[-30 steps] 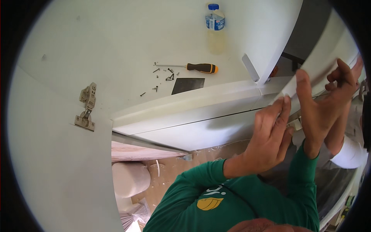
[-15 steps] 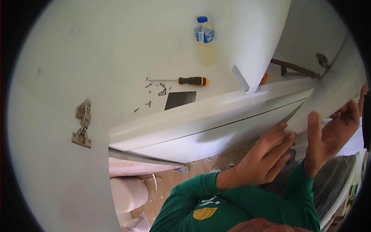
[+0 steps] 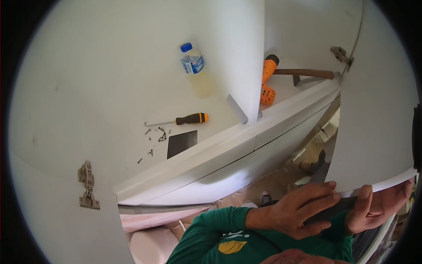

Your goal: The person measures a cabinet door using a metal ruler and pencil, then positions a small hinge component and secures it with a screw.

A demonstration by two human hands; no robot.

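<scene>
A white cabinet door (image 3: 378,114) stands swung out on the right. My right hand (image 3: 378,209) grips its near edge, the thumb on one side and the fingers partly hidden at the far side. My left hand (image 3: 296,209) is at the corner of the same edge, its fingers apart and the index fingertip touching it. At the door's upper left is a metal hinge (image 3: 340,55). Inside the white cabinet (image 3: 233,156), a screwdriver (image 3: 191,119) with a black and orange handle lies beside several loose screws (image 3: 162,135).
A blue-capped bottle (image 3: 192,61) stands in the left compartment, behind a dark flat piece (image 3: 182,144). Past the upright divider (image 3: 241,57) lie an orange power tool (image 3: 269,79) and a long brown bar (image 3: 303,73). Another hinge (image 3: 89,185) is on the left panel. Shoes (image 3: 266,198) show on the floor.
The view has shifted to the right, bringing the orange tool into sight. The door has swung to a wider-facing angle, and both hands have moved lower along its edge.
</scene>
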